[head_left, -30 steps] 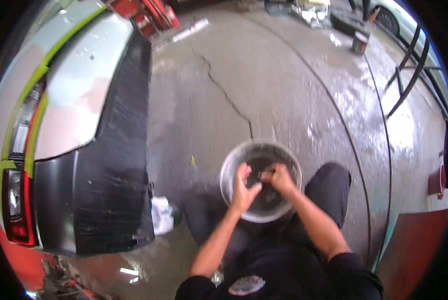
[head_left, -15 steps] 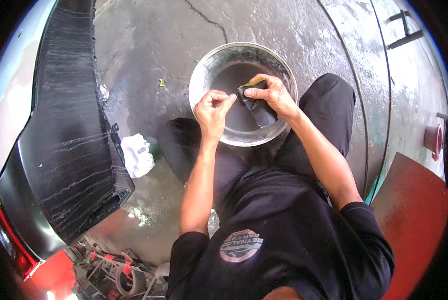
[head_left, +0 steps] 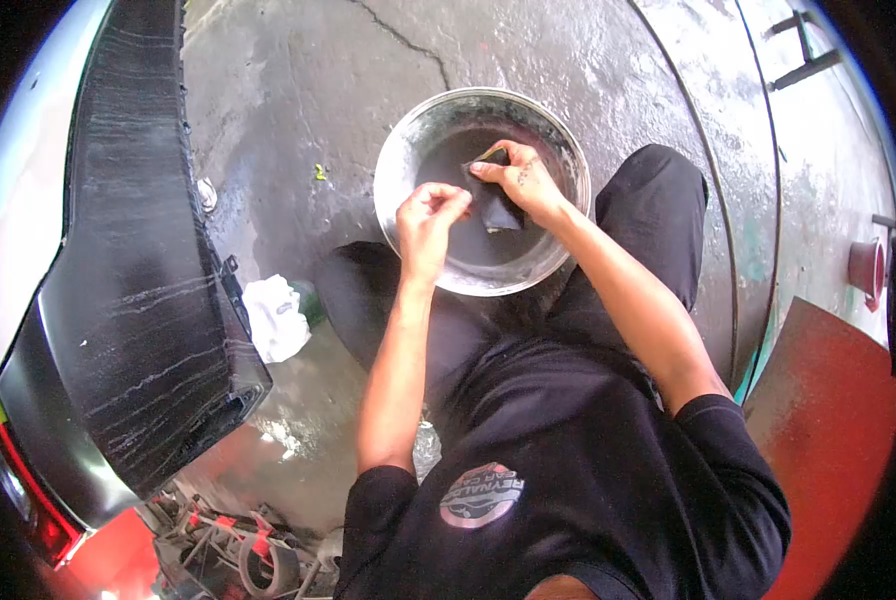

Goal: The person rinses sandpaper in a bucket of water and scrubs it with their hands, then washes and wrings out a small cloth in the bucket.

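Note:
A round metal basin (head_left: 397,165) with greyish water (head_left: 446,152) in it stands on the floor between my knees. Over the basin, my right hand (head_left: 528,183) pinches a folded dark sheet of sandpaper (head_left: 502,212) with a yellowish back, and its lower end hangs down toward the water. My left hand (head_left: 426,222) is just left of the sheet, above the basin's near-left side. Thumb and forefinger are pressed together there; whatever is between them, if anything, is too small to make out.
To my left stands a large black car body panel (head_left: 148,250) with whitish streaks. A crumpled white cloth (head_left: 275,318) lies beside it on the wet concrete floor (head_left: 288,130). A red panel (head_left: 828,430) is at right, and cables (head_left: 713,150) run along the floor.
My right hand has shifted slightly up and left with the sandpaper, and the sheet's lower end has swung left. My left hand has barely moved.

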Action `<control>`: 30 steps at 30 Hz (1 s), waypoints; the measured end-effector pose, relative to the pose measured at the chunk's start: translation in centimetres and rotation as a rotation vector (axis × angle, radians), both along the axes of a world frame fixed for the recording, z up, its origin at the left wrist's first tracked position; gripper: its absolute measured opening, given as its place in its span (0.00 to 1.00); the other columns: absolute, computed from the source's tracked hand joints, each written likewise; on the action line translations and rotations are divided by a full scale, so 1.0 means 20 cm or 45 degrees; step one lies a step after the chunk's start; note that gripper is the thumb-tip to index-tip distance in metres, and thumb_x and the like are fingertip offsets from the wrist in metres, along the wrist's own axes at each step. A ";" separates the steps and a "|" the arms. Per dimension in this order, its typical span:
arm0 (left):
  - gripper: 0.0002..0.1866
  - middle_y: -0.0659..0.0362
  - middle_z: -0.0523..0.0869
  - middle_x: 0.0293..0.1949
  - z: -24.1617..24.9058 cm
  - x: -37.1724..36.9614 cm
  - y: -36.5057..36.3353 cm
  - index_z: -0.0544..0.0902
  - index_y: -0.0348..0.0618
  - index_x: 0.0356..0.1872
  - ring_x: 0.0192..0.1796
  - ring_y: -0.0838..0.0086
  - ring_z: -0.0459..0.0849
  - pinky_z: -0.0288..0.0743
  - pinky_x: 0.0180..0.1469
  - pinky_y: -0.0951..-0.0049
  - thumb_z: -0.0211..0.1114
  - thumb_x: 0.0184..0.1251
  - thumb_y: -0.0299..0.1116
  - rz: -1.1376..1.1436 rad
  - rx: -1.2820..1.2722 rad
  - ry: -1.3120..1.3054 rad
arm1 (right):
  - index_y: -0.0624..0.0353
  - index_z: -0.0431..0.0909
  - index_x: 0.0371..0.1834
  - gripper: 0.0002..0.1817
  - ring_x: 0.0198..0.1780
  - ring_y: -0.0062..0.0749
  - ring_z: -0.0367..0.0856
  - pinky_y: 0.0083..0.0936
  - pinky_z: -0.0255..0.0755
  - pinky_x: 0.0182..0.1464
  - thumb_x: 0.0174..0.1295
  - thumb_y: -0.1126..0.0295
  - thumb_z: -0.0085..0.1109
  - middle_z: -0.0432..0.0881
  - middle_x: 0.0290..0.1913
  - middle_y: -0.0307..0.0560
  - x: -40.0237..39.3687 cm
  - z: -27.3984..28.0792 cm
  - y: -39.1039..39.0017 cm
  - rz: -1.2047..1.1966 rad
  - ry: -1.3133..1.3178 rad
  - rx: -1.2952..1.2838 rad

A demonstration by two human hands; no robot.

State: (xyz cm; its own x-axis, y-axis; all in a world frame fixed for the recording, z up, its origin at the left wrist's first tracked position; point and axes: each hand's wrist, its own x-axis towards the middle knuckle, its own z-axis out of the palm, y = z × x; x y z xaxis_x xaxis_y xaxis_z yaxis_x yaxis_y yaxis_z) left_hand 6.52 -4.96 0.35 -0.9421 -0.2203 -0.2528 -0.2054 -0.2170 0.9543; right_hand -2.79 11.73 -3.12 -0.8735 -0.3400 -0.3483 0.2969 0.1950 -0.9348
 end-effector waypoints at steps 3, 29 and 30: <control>0.08 0.55 0.88 0.39 -0.03 -0.02 -0.03 0.84 0.36 0.47 0.39 0.73 0.87 0.84 0.44 0.72 0.64 0.77 0.30 0.096 0.071 -0.101 | 0.60 0.84 0.56 0.21 0.54 0.51 0.89 0.43 0.81 0.56 0.59 0.69 0.68 0.89 0.50 0.63 -0.08 -0.04 0.01 0.185 0.375 0.557; 0.29 0.49 0.79 0.71 -1.43 -0.48 -0.21 0.80 0.48 0.69 0.71 0.57 0.80 0.74 0.71 0.57 0.67 0.66 0.41 -1.458 -1.545 -0.714 | 0.57 0.87 0.45 0.11 0.46 0.48 0.91 0.45 0.83 0.47 0.64 0.69 0.57 0.90 0.37 0.54 -0.24 -0.13 0.02 1.174 1.166 1.097; 0.29 0.49 0.79 0.71 -1.43 -0.50 -0.19 0.80 0.48 0.69 0.71 0.57 0.79 0.74 0.71 0.57 0.67 0.66 0.41 -1.477 -1.533 -0.710 | 0.57 0.89 0.43 0.11 0.47 0.47 0.91 0.44 0.83 0.49 0.64 0.69 0.58 0.91 0.40 0.53 -0.22 -0.19 0.09 1.190 1.327 1.132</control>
State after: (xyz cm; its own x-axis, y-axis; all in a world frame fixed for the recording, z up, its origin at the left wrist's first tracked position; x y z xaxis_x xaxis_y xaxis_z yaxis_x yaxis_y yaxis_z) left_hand -3.46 -8.74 -28.30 -0.5998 0.1498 -0.7860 -0.0569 0.9719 0.2286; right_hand -7.11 13.46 -6.83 -0.4627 -0.8749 -0.1428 -0.8637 0.4812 -0.1498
